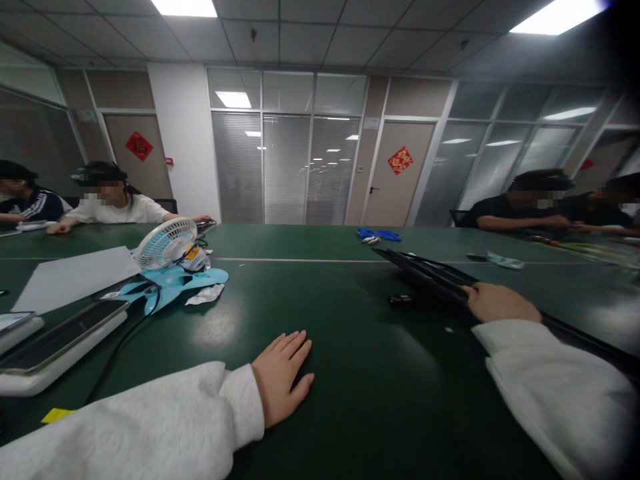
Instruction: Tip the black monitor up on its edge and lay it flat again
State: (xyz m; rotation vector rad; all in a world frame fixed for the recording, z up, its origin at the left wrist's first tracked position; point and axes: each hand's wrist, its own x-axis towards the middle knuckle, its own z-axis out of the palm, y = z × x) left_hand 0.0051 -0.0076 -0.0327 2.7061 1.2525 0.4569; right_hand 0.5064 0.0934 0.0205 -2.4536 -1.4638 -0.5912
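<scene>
My left hand [283, 377] lies flat on the green table [345, 413], its fingers stretched out and nothing in them. On the right, my right hand [503, 303] is closed around a long, dark, folded-looking bundle [430, 270]; its exact kind is unclear. The bundle slants from the far middle of the table toward the right edge of the view, and its far end appears raised off the surface. Below that end sits a small black object [400, 301]. The fingertips of my right hand are partly hidden.
At left are a white fan [167, 243], a light blue piece [175, 287], crumpled white paper [205, 294], a white sheet [75, 277] and a phone [65, 333] on a white block. Blue gloves [385, 234] lie farther back. Several people sit across the table.
</scene>
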